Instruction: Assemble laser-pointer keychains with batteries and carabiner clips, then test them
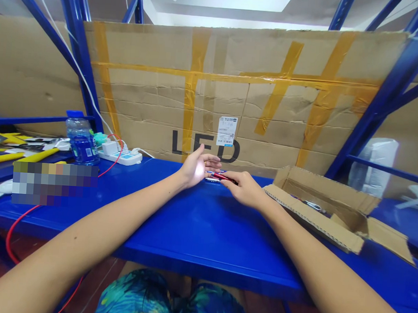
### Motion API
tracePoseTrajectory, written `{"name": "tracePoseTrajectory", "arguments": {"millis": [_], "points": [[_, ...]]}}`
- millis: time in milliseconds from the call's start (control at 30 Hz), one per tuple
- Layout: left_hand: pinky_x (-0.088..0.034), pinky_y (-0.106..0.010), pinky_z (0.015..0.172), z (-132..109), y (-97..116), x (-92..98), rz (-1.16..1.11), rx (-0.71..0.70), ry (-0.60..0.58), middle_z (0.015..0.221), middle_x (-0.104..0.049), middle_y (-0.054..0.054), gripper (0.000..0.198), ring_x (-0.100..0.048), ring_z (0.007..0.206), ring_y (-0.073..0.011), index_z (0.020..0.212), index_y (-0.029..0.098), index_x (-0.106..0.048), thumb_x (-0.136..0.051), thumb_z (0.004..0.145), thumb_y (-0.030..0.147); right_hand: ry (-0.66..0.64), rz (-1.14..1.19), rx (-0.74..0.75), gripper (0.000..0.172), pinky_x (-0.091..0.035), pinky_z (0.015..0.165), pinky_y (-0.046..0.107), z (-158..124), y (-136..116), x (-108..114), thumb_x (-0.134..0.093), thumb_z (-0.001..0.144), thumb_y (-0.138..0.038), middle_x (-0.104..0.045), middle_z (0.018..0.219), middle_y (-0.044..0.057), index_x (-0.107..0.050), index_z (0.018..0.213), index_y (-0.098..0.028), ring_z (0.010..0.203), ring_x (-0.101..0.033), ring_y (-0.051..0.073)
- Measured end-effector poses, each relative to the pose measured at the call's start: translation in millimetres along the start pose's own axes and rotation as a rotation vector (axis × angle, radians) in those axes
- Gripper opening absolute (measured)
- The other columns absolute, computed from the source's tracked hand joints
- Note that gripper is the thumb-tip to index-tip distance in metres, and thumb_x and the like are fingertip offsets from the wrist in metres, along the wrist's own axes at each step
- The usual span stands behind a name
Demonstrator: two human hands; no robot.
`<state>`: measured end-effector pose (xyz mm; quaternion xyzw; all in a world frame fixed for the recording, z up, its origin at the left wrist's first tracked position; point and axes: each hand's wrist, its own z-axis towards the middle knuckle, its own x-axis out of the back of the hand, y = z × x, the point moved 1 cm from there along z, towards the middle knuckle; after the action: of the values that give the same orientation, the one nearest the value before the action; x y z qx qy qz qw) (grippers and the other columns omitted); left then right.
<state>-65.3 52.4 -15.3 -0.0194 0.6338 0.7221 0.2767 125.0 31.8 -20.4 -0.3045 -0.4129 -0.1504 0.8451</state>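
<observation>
My right hand (242,184) is closed round a slim red pen (220,176), whose tip points left toward my other palm. Fingers stretched out and thumb raised, my left hand (197,167) is open just left of the pen. A bright white patch of light lies on its palm. Behind and below the red pen, one or more slim silvery pen-like things (212,180) lie on the blue table (190,231), partly hidden by my hands. Whether the red pen's tip touches my left fingers, I cannot tell.
An open cardboard box (314,229) with metallic items stands at the right. To the left are a bottle of blue liquid (82,139), a white power strip (124,157), a red cable (13,234) and yellow-handled things (35,157). A large taped carton (155,101) walls off the back.
</observation>
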Motion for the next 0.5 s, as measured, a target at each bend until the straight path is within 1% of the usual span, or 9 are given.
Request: {"name": "tracePoseTrajectory", "arguments": {"millis": [133,267,433,500], "points": [[-0.049,-0.035,0.073,0.1,-0.2,-0.2,-0.003,0.008,0.001,0.087,-0.068,-0.017,0.067,-0.064,0.079,-0.0241,0.086,0.01,-0.069,-0.036,0.089,0.068,0.018,-0.016,-0.006,0.033,-0.038,0.064,0.027,-0.4,-0.7,-0.2,-0.049,0.094,-0.03,-0.075,0.087,0.006,-0.073,0.114,-0.02,0.068,-0.059,0.017],[-0.05,-0.035,0.075,0.8,-1.3,0.5,-0.013,0.017,-0.008,0.086,-0.068,-0.016,0.066,-0.064,0.079,-0.0239,0.084,0.011,-0.068,-0.036,0.089,0.068,0.007,0.018,0.014,0.031,-0.038,0.063,0.027,-0.1,0.1,0.3,-0.051,0.092,-0.028,-0.075,0.086,0.004,-0.073,0.112,-0.02,0.066,-0.058,0.016],[-0.051,-0.037,0.074,1.5,-1.7,1.0,-0.016,0.018,-0.025,0.087,-0.068,-0.016,0.065,-0.064,0.08,-0.0247,0.085,0.011,-0.069,-0.034,0.09,0.066,0.019,-0.034,-0.011,0.031,-0.036,0.061,0.027,-0.1,-1.3,1.8,-0.047,0.095,-0.03,-0.075,0.086,0.007,-0.074,0.103,-0.017,0.066,-0.059,0.017],[-0.051,-0.036,0.073,1.4,-1.4,0.7,-0.016,0.015,-0.022,0.087,-0.068,-0.016,0.065,-0.064,0.081,-0.0247,0.086,0.011,-0.069,-0.034,0.091,0.065,0.017,-0.037,-0.011,0.031,-0.036,0.062,0.028,-0.2,-2.4,1.6,-0.047,0.095,-0.03,-0.075,0.088,0.007,-0.073,0.105,-0.017,0.068,-0.06,0.018]]}}
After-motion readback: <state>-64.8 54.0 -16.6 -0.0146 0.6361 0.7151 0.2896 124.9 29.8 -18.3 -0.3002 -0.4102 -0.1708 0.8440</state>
